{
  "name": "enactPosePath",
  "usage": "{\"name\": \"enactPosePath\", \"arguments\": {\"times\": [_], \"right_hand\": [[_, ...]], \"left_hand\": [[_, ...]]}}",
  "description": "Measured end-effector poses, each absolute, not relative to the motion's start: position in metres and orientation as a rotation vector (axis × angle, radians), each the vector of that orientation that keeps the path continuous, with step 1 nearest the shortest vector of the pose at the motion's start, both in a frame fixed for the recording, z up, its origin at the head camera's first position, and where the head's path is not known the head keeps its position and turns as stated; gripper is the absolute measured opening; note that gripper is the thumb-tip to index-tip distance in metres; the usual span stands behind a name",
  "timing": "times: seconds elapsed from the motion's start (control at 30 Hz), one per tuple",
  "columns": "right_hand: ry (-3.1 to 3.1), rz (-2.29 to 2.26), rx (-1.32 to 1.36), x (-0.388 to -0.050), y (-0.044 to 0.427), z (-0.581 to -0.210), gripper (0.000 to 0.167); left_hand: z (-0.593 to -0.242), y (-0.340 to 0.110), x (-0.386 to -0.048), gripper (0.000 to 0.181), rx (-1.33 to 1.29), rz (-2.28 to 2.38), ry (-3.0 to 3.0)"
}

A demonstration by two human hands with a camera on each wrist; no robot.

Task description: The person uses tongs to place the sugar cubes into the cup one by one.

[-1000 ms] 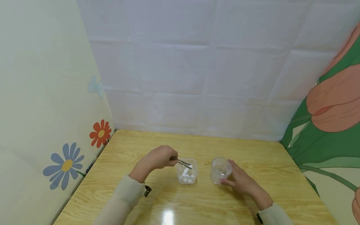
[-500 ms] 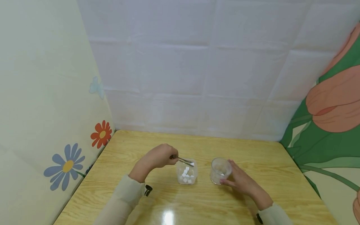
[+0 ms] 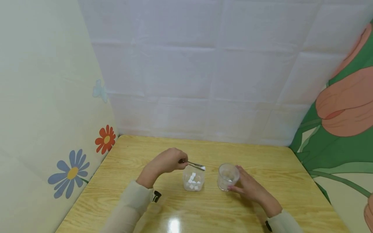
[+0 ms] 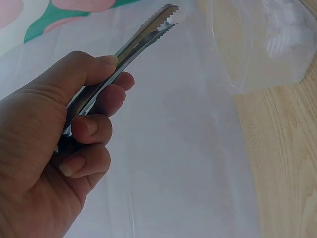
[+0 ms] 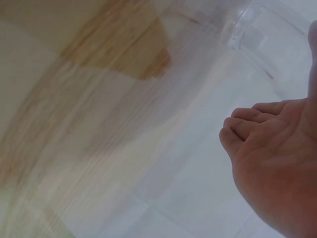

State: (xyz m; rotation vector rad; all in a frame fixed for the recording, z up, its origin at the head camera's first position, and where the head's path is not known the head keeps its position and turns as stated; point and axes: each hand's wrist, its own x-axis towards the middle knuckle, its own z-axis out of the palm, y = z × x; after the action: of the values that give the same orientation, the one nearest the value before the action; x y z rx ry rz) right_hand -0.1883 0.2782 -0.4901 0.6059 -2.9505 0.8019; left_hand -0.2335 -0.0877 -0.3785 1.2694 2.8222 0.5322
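Observation:
My left hand [image 3: 167, 160] grips small metal tongs [image 3: 194, 164], thumb on one side and curled fingers on the other. A white cube [image 3: 203, 168] sits between the serrated tips, above the far rim of a clear square container [image 3: 185, 185]. Several white cubes [image 3: 192, 178] lie inside that container. On its right stands a clear glass [image 3: 223, 183], upright on the table, with a bit of white inside. My right hand [image 3: 250, 186] holds this glass from the right, thumb at the front and fingers behind. In the right wrist view, only part of the glass [image 5: 252, 34] shows.
Both containers stand on a wood-grain table [image 3: 180, 210], with a gap between them. A white sheet [image 3: 175, 71] hangs behind the table. Flower-patterned panels flank it on the left [image 3: 43, 113] and right [image 3: 346, 129].
The tongs have risen from inside the square container with a white cube between their tips, shifting slightly right. My right hand and the glass have stayed in place.

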Motion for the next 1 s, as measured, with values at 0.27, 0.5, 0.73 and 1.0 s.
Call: {"name": "enactPosePath", "arguments": {"times": [0.27, 0.5, 0.73, 1.0], "right_hand": [[-2.943, 0.798, 0.609, -0.187, 0.276, -0.489, 0.093], [-2.975, 0.800, 0.586, -0.188, 0.277, -0.488, 0.095], [-2.971, 0.805, 0.591, -0.189, 0.277, -0.488, 0.096], [-2.968, 0.799, 0.593, -0.189, 0.277, -0.489, 0.096]], "left_hand": [[-0.378, -0.081, -0.234, 0.015, 1.304, 0.549, 2.818], [-0.379, -0.075, -0.237, 0.012, 1.306, 0.574, 2.806], [-0.379, -0.068, -0.237, 0.011, 1.313, 0.579, 2.797], [-0.383, -0.058, -0.241, 0.013, 1.337, 0.586, 2.790]]}}
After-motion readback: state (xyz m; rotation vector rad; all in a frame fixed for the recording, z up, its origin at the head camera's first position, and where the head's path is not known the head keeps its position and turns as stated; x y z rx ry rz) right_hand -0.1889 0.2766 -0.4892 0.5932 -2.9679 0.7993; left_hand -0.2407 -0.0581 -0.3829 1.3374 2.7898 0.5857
